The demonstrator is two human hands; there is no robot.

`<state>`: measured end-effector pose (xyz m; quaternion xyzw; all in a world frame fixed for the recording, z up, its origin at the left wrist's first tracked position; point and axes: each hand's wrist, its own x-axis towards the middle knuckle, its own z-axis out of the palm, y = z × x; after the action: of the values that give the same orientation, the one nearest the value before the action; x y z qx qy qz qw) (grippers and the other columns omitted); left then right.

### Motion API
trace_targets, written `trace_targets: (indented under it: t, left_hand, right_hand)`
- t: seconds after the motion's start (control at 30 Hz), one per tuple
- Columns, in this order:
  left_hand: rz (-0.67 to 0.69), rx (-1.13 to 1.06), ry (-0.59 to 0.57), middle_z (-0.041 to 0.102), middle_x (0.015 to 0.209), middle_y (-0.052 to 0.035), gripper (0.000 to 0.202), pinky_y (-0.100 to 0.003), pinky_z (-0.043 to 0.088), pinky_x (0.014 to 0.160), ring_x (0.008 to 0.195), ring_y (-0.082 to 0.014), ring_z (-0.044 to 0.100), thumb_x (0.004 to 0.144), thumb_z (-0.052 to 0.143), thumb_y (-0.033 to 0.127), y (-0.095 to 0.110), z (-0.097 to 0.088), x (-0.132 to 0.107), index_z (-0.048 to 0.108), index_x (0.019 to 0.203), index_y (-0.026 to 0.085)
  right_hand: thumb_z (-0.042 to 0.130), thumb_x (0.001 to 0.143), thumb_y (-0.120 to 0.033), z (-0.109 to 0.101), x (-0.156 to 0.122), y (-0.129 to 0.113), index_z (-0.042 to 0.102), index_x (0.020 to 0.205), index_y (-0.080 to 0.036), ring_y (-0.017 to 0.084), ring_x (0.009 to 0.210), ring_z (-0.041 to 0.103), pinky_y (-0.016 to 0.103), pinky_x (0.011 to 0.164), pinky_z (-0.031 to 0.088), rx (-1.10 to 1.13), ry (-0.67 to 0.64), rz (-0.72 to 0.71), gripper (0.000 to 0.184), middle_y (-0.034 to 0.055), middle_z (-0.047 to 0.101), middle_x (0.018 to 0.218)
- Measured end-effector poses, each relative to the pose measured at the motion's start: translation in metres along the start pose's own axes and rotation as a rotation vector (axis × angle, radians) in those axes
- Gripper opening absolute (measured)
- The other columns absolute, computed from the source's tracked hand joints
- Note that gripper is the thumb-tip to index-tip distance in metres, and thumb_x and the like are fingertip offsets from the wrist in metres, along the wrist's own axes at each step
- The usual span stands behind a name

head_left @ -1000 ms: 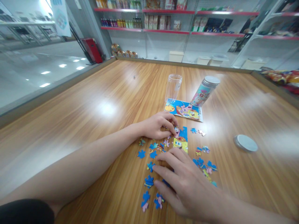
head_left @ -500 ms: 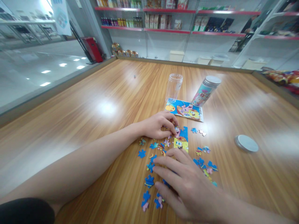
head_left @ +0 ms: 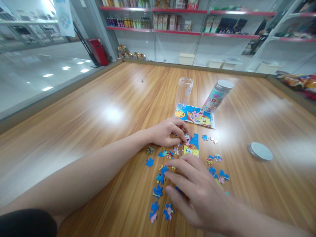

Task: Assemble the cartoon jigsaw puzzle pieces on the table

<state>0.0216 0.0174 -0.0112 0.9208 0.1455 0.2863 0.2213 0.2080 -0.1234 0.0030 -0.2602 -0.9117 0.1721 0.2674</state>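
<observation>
My left hand [head_left: 170, 132] is curled at the left edge of a partly joined jigsaw puzzle [head_left: 194, 143], its thumb and index fingertip closed on a pink puzzle piece [head_left: 187, 137]. Blue, yellow and pink cartoon shapes show on the joined section. Below it, my right hand [head_left: 194, 184] spreads its fingers over the table, hiding several pieces and the section's lower part. Its fingertips are beside a blue puzzle piece [head_left: 164, 170] and hold nothing I can see. Loose pieces lie left of the hand, such as a plain blue piece [head_left: 149, 162], and others right of it [head_left: 223, 176].
Beyond the hands lies a cartoon picture card [head_left: 197, 116]. A clear jar [head_left: 184, 92] and a printed canister with a silver lid [head_left: 217, 97] stand behind it. A round metal lid [head_left: 261, 151] rests at the right on the wooden table [head_left: 98, 148].
My right hand has shifted slightly up the table and covers more of the joined section. A blue piece by its fingertips has moved a little. The left hand stays in place.
</observation>
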Motion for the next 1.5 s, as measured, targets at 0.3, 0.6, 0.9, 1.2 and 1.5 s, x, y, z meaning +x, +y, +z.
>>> trace_targets:
  t: [0.3, 0.6, 0.9, 1.2, 1.5]
  left_hand:
    - [0.017, -0.001, 0.009, 0.067, 0.107, -0.0116, 0.025, -0.039, 0.051, 0.093, 0.093, -0.0202, 0.064, 0.08, 0.063, 0.01, -0.0013, 0.0007, -0.0002, 0.081, 0.093, 0.021]
    - [0.012, -0.012, 0.007, 0.067, 0.108, -0.012, 0.024, -0.039, 0.051, 0.093, 0.093, -0.0201, 0.064, 0.081, 0.063, 0.01, -0.0007, -0.0002, 0.0001, 0.081, 0.094, 0.02]
    - [-0.004, -0.006, 0.001, 0.067, 0.108, -0.0106, 0.025, -0.038, 0.051, 0.094, 0.094, -0.0193, 0.064, 0.081, 0.062, 0.01, 0.0004, 0.0, 0.0001, 0.081, 0.094, 0.021]
    - [0.004, -0.015, 0.011, 0.067, 0.109, -0.0111, 0.025, -0.04, 0.051, 0.094, 0.094, -0.0206, 0.064, 0.081, 0.062, 0.01, -0.0009, 0.0001, -0.001, 0.081, 0.093, 0.022]
    - [0.005, -0.017, 0.018, 0.068, 0.108, -0.0104, 0.024, -0.039, 0.051, 0.093, 0.094, -0.0199, 0.064, 0.081, 0.063, 0.011, -0.001, 0.0008, -0.0009, 0.081, 0.093, 0.022]
  right_hand:
    - [0.053, 0.098, -0.03, 0.0027, -0.0025, -0.0006, 0.067, 0.114, -0.016, 0.026, 0.097, 0.047, 0.047, 0.086, 0.045, -0.039, -0.167, 0.032, 0.026, 0.0111, 0.061, 0.109]
    - [0.053, 0.097, -0.025, 0.0009, -0.0023, -0.0005, 0.069, 0.109, -0.015, 0.026, 0.099, 0.049, 0.046, 0.085, 0.046, -0.03, -0.098, 0.008, 0.022, 0.012, 0.062, 0.117]
    - [0.054, 0.097, -0.022, 0.0018, -0.0019, -0.0003, 0.069, 0.106, -0.014, 0.025, 0.097, 0.049, 0.045, 0.083, 0.046, -0.026, -0.091, -0.033, 0.019, 0.01, 0.066, 0.111]
    - [0.054, 0.098, -0.024, 0.0016, -0.0029, -0.0018, 0.067, 0.114, -0.014, 0.025, 0.093, 0.051, 0.044, 0.081, 0.046, -0.042, -0.107, -0.001, 0.024, 0.0104, 0.066, 0.107]
    - [0.054, 0.097, -0.024, 0.0035, -0.0033, -0.001, 0.064, 0.121, -0.014, 0.026, 0.101, 0.051, 0.046, 0.086, 0.046, -0.052, -0.086, -0.015, 0.028, 0.0097, 0.066, 0.121]
